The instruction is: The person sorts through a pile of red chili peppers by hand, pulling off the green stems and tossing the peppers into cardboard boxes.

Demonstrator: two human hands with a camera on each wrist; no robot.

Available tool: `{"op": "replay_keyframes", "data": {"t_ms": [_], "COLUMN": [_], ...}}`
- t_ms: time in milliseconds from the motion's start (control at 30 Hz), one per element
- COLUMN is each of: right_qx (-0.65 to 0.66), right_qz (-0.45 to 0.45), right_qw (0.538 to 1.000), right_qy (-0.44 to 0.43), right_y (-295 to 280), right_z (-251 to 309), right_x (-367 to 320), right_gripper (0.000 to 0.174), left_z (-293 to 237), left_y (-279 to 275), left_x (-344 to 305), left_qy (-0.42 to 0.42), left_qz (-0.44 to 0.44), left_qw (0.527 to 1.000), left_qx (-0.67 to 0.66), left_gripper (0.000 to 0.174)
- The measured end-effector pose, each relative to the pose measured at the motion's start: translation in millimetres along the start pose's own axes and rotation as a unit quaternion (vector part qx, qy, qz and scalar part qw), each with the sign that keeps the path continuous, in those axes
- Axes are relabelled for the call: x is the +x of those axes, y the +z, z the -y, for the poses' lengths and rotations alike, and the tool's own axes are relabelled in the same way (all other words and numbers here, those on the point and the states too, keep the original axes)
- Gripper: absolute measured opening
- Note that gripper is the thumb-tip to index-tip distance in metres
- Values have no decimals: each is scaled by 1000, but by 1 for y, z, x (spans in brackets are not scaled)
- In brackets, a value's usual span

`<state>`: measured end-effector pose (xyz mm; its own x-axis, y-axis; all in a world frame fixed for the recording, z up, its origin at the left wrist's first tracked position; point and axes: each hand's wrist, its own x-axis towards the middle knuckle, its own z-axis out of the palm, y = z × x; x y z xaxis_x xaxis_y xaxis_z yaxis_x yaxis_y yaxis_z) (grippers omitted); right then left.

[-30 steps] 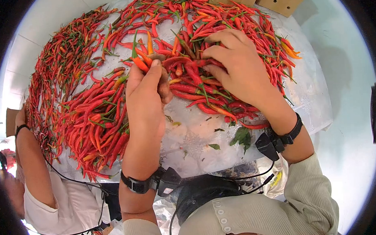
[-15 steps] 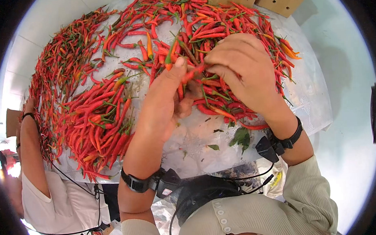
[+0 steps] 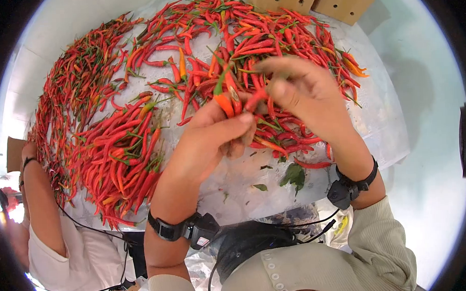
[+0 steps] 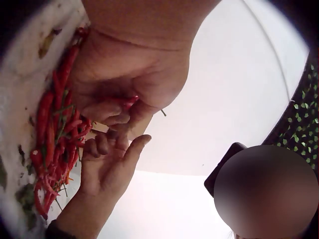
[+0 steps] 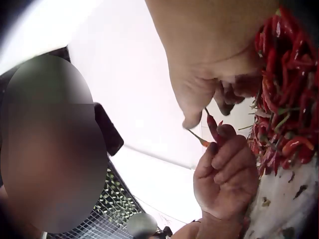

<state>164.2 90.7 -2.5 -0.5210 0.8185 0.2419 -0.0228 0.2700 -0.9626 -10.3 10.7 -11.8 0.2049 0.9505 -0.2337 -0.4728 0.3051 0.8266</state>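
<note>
My left hand (image 3: 212,138) holds a few chili peppers, their green stems pointing up between thumb and fingers. One is an orange-red chili (image 3: 224,103); a blurred red chili (image 3: 256,99) leans toward the other hand. My right hand (image 3: 311,99) hovers just right of them, thumb apart from its bent fingers. In the right wrist view, the held red chili (image 5: 213,128) rises from the left fist, and the right thumb (image 5: 192,119) hangs just above its stem without pinching it. Loose red chilies (image 3: 289,138) lie beneath the right hand.
A neat bundle of red chilies (image 3: 121,165) lies on the left of the plastic-covered table (image 3: 234,181). A larger heap (image 3: 77,84) spreads behind it. Cardboard boxes (image 3: 341,6) stand at the back. Leaves (image 3: 294,175) lie near the front. Another person's arm (image 3: 42,203) reaches in at left.
My left hand has moved right and down, with chilies in its grip. My right hand has lifted from the pile toward the left hand, its thumb now spread.
</note>
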Motion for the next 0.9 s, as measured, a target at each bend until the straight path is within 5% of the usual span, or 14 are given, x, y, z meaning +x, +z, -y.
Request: {"op": "replay_keyframes", "data": {"t_ms": [133,267,300,400,467,567,667,767,900], "right_qx": [-106,-131,-164,-234,-228,-170,-160,-164,-284], "right_qz": [168,145,133,98,114,66,-195,-440,-633], "right_qw": [980,979,974,963,965,983,965,836,540], "right_qy": [-16,-61,-78,-88,-66,-34,-67,-285,-477], "right_y": [1,9,10,10,6,2,-24,-71,-111], "right_z": [17,14,13,11,15,24,45,101,203], "right_x": [-10,-14,-14,-15,-14,-13,-2,5,-3], "right_gripper": [33,21,20,20,18,24,18,16,16], "left_z": [2,17,5,5,5,-7,-4,-7,-7], "left_y": [-5,7,13,8,12,13,6,-1,-4], "left_x": [-2,0,-2,-1,-4,-11,-8,-3,-2], "left_qy": [-129,-44,-126,-141,-76,-38,26,53,65], "left_qz": [79,91,83,42,49,52,7,-82,-91], "left_qw": [985,962,954,962,973,978,995,995,994], "left_qx": [84,252,260,229,213,197,92,15,4], "left_gripper": [31,28,28,28,35,36,30,22,17]}}
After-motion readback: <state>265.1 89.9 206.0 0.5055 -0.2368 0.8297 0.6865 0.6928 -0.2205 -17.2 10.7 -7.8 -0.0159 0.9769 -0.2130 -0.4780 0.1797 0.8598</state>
